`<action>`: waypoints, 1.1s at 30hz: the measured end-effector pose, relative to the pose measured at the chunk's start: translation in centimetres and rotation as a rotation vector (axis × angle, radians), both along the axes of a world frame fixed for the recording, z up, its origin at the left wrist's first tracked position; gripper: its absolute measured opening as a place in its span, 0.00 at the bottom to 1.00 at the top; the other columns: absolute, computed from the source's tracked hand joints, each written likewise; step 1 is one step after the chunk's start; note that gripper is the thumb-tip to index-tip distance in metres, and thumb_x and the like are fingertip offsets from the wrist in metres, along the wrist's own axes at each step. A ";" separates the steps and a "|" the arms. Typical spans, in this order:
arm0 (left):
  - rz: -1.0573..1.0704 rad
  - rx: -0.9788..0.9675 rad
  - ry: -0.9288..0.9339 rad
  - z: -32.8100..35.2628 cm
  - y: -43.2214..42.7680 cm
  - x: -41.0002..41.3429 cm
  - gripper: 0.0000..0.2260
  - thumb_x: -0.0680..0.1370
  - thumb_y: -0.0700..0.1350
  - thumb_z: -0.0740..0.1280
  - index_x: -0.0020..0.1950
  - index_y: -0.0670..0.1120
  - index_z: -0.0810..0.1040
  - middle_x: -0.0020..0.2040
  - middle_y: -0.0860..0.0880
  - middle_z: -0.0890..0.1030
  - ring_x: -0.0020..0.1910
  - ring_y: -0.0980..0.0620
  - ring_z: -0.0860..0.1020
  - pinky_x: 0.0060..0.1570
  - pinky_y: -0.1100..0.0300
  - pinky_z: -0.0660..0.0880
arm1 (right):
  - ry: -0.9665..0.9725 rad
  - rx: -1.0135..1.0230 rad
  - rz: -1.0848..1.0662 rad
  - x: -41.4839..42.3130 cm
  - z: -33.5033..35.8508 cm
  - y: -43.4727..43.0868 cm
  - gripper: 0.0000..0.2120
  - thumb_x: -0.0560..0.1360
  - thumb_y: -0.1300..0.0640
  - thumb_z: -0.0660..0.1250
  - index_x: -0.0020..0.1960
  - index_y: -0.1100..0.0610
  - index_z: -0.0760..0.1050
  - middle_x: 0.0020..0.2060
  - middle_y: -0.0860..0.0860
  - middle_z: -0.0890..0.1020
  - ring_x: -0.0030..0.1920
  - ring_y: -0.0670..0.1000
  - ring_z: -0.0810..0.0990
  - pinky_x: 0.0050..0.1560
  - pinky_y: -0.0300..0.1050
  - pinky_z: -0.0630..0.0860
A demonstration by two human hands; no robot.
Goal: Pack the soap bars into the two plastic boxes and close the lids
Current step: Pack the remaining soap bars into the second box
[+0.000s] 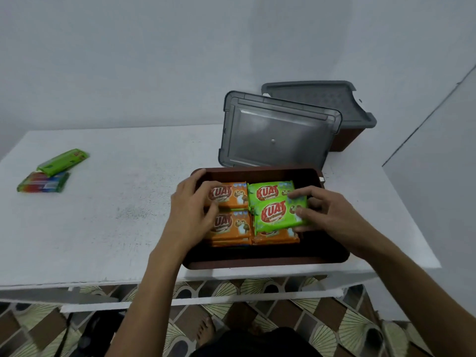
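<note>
A brown plastic box (265,258) stands open at the table's front edge and holds several wrapped soap bars. My right hand (327,215) grips a green soap bar (279,216) lying on top of an orange one at the box's front right. Behind it sits another green bar (270,191). My left hand (193,210) rests on the orange bars (231,228) in the left half, fingers spread over them. The box's grey lid (275,135) leans upright behind it. A second brown box (345,140) stands at the back right with its grey lid (316,99) on top.
Two more soap bars lie at the table's far left: a green bar (63,161) and a multicoloured bar (43,182). The white table (116,215) ends close to my body. A wall stands right behind the boxes. Patterned floor tiles (334,318) show below.
</note>
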State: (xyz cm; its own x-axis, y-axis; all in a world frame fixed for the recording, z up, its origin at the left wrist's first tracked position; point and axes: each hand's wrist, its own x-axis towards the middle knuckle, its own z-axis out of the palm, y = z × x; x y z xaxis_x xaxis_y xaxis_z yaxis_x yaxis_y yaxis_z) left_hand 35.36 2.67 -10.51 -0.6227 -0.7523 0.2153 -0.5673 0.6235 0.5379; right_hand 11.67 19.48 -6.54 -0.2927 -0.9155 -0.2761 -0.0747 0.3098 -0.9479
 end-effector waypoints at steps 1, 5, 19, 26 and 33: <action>0.018 -0.008 -0.017 -0.3 -0.1 0.1 0.16 0.77 0.48 0.62 0.64 0.53 0.74 0.75 0.49 0.64 0.72 0.48 0.61 0.69 0.41 0.62 | 0.001 0.026 0.002 -0.1 -0.2 0.1 0.11 0.78 0.65 0.65 0.57 0.54 0.77 0.57 0.52 0.80 0.54 0.50 0.84 0.45 0.50 0.83; 0.052 -0.018 -0.037 -1.2 -0.2 0.1 0.15 0.78 0.45 0.66 0.64 0.52 0.74 0.75 0.48 0.63 0.72 0.46 0.61 0.68 0.42 0.62 | 0.009 0.093 0.056 0.4 -1.3 -0.2 0.14 0.77 0.69 0.64 0.56 0.53 0.76 0.56 0.55 0.81 0.54 0.52 0.83 0.48 0.51 0.83; 0.074 -0.031 -0.047 -1.4 -0.2 0.0 0.14 0.78 0.45 0.66 0.64 0.50 0.75 0.75 0.47 0.64 0.72 0.46 0.61 0.69 0.45 0.62 | 0.954 0.323 0.264 1.9 -3.4 -1.7 0.13 0.81 0.54 0.59 0.65 0.49 0.69 0.60 0.57 0.77 0.50 0.55 0.80 0.48 0.51 0.81; 0.011 -0.002 0.057 -1.8 -0.8 1.4 0.15 0.78 0.51 0.61 0.63 0.52 0.76 0.74 0.48 0.64 0.72 0.48 0.62 0.67 0.51 0.63 | 1.202 0.138 0.120 3.6 -1.6 -4.6 0.13 0.79 0.47 0.60 0.60 0.51 0.74 0.52 0.53 0.80 0.50 0.54 0.80 0.43 0.45 0.75; 0.091 0.156 0.167 -2.2 -4.4 7.1 0.16 0.81 0.53 0.61 0.69 0.56 0.72 0.72 0.55 0.69 0.71 0.57 0.65 0.67 0.61 0.63 | 1.005 -0.233 0.202 8.4 -0.4 -14.6 0.16 0.78 0.50 0.64 0.65 0.52 0.73 0.55 0.53 0.81 0.55 0.53 0.79 0.57 0.48 0.75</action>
State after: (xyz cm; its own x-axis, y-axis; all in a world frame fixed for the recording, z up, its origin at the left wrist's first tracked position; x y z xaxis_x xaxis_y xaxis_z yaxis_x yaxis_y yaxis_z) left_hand 42.48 -1.70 -12.72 -0.5163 -0.8359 0.1864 -0.5128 0.4761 0.7145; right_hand 20.04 4.84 -6.94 -0.1255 -0.9719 0.1991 -0.8900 0.0217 -0.4554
